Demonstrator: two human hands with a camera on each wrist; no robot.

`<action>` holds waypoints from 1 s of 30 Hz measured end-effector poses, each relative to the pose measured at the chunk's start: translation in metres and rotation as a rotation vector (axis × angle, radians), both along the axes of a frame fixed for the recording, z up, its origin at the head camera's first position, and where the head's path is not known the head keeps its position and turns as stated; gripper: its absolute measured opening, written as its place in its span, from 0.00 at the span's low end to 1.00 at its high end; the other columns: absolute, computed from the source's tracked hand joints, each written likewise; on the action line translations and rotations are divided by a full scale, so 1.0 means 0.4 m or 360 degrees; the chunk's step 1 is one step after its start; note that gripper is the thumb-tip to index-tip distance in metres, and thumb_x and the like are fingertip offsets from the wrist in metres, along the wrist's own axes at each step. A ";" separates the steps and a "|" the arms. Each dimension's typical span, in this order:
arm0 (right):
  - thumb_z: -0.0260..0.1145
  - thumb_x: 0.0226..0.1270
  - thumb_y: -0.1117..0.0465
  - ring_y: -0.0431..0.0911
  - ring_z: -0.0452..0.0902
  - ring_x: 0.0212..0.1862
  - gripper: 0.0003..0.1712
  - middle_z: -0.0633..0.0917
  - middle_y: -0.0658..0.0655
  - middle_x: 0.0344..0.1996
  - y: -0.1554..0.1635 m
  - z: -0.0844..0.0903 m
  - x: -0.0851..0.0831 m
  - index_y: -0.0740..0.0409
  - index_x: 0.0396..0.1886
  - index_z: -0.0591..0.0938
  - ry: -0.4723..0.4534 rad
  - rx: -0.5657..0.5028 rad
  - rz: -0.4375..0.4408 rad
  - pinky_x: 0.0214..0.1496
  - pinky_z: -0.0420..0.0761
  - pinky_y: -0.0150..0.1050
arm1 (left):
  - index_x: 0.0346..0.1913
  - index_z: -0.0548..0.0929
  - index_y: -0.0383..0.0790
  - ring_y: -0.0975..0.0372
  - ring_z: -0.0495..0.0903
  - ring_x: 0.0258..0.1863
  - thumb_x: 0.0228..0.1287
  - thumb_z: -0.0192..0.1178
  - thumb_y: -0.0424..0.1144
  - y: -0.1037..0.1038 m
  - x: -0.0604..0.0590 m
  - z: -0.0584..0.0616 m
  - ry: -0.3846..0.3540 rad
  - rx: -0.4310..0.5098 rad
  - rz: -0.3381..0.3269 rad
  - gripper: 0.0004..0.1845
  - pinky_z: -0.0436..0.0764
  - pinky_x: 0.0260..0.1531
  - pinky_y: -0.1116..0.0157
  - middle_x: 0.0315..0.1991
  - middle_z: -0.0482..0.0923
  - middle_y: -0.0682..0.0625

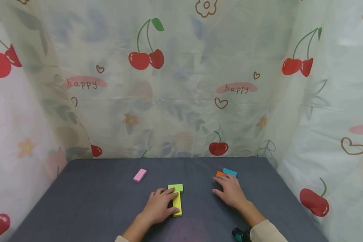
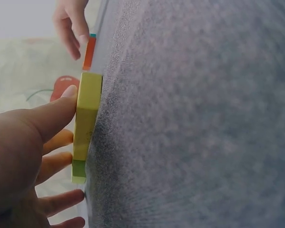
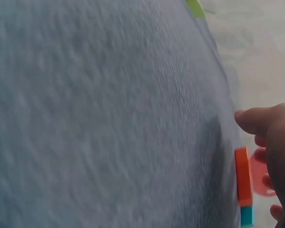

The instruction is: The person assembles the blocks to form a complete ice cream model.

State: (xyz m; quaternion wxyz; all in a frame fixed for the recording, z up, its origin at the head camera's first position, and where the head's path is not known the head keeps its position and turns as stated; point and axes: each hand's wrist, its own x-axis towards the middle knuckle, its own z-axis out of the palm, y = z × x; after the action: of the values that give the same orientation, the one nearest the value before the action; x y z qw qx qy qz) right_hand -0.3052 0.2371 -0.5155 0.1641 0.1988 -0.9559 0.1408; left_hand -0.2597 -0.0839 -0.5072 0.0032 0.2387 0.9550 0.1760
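Left hand (image 1: 158, 205) lies flat, fingers straight against the yellow block (image 1: 177, 203) touching the green block (image 1: 175, 188) mid-table, right hand (image 1: 230, 191) spread loosely, fingertips at the orange block (image 1: 220, 173) beside the teal block (image 1: 230, 172), where a hard nudge could send both toward the far table edge (image 1: 169, 158), though open cloth lies between the hands.

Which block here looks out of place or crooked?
The pink block lies alone and slanted, apart from both hands. The others sit in pairs: yellow and green by the left hand, orange and teal by the right hand. Nothing looks damaged.
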 end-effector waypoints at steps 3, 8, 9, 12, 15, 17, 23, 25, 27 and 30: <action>0.74 0.57 0.50 0.59 0.68 0.60 0.30 0.80 0.58 0.56 0.020 -0.002 -0.006 0.59 0.58 0.81 0.0008 0.0017 -0.0036 0.62 0.61 0.62 | 0.63 0.79 0.51 0.47 0.69 0.60 0.58 0.65 0.59 0.000 -0.001 -0.001 0.0009 0.0018 0.0002 0.31 0.66 0.53 0.42 0.66 0.70 0.51; 0.73 0.58 0.49 0.58 0.68 0.60 0.31 0.80 0.59 0.57 0.045 -0.005 -0.018 0.60 0.58 0.81 -0.0005 0.0041 -0.0092 0.62 0.61 0.62 | 0.63 0.79 0.50 0.47 0.70 0.60 0.58 0.65 0.59 0.001 -0.002 0.002 0.0000 0.0027 0.0005 0.31 0.67 0.52 0.42 0.66 0.71 0.50; 0.73 0.58 0.49 0.59 0.68 0.60 0.31 0.80 0.59 0.57 0.049 -0.005 -0.020 0.60 0.58 0.81 -0.0006 0.0045 -0.0105 0.62 0.61 0.62 | 0.63 0.79 0.50 0.47 0.70 0.60 0.58 0.66 0.59 0.001 -0.001 0.003 -0.0003 0.0024 0.0008 0.31 0.67 0.52 0.42 0.66 0.71 0.50; 0.73 0.58 0.50 0.59 0.68 0.59 0.30 0.80 0.59 0.56 0.058 -0.004 -0.025 0.60 0.58 0.81 -0.0011 0.0060 -0.0136 0.62 0.61 0.62 | 0.63 0.80 0.50 0.47 0.70 0.60 0.57 0.66 0.58 0.002 -0.001 0.003 -0.0009 0.0027 0.0015 0.31 0.68 0.52 0.42 0.66 0.71 0.50; 0.73 0.59 0.50 0.59 0.68 0.59 0.30 0.80 0.58 0.57 0.064 -0.004 -0.028 0.60 0.57 0.82 -0.0025 0.0084 -0.0158 0.62 0.61 0.62 | 0.63 0.80 0.51 0.48 0.70 0.60 0.57 0.66 0.59 0.002 0.000 0.003 -0.0028 0.0026 0.0025 0.31 0.68 0.52 0.43 0.66 0.71 0.51; 0.73 0.59 0.50 0.60 0.68 0.59 0.29 0.80 0.58 0.57 0.066 -0.004 -0.030 0.60 0.57 0.82 -0.0039 0.0093 -0.0166 0.62 0.61 0.62 | 0.63 0.79 0.51 0.48 0.70 0.60 0.57 0.66 0.59 0.002 -0.001 0.001 -0.0036 0.0027 0.0025 0.32 0.68 0.52 0.42 0.66 0.71 0.51; 0.72 0.59 0.50 0.60 0.68 0.60 0.28 0.80 0.59 0.56 0.060 -0.009 -0.042 0.61 0.55 0.82 -0.0085 0.0053 -0.0190 0.62 0.61 0.62 | 0.63 0.80 0.51 0.47 0.70 0.60 0.56 0.67 0.59 0.000 -0.002 0.002 -0.0037 0.0049 0.0031 0.32 0.68 0.51 0.42 0.66 0.71 0.52; 0.72 0.59 0.50 0.60 0.68 0.60 0.27 0.80 0.60 0.56 0.057 -0.012 -0.047 0.61 0.55 0.83 -0.0093 0.0050 -0.0194 0.62 0.61 0.62 | 0.62 0.80 0.51 0.47 0.70 0.60 0.56 0.67 0.59 0.000 -0.002 0.003 -0.0034 0.0060 0.0033 0.32 0.68 0.51 0.42 0.66 0.71 0.51; 0.72 0.59 0.50 0.60 0.69 0.59 0.27 0.80 0.60 0.56 0.053 -0.014 -0.052 0.61 0.54 0.83 -0.0095 0.0055 -0.0190 0.62 0.62 0.62 | 0.62 0.80 0.51 0.47 0.70 0.60 0.56 0.67 0.58 0.000 -0.003 0.004 -0.0029 0.0068 0.0030 0.31 0.68 0.51 0.42 0.66 0.71 0.51; 0.72 0.59 0.50 0.59 0.69 0.59 0.26 0.79 0.60 0.56 0.045 -0.017 -0.057 0.60 0.54 0.83 -0.0094 0.0061 -0.0174 0.62 0.61 0.62 | 0.62 0.80 0.50 0.46 0.70 0.60 0.56 0.68 0.58 0.001 -0.003 0.005 -0.0031 0.0076 0.0027 0.31 0.68 0.51 0.42 0.66 0.71 0.51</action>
State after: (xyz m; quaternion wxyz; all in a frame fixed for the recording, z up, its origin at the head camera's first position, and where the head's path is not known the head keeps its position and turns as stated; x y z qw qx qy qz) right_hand -0.3278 0.2549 -0.5223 0.1394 0.1451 -0.9723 0.1189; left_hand -0.2609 -0.0835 -0.5053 0.0054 0.2288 0.9525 0.2010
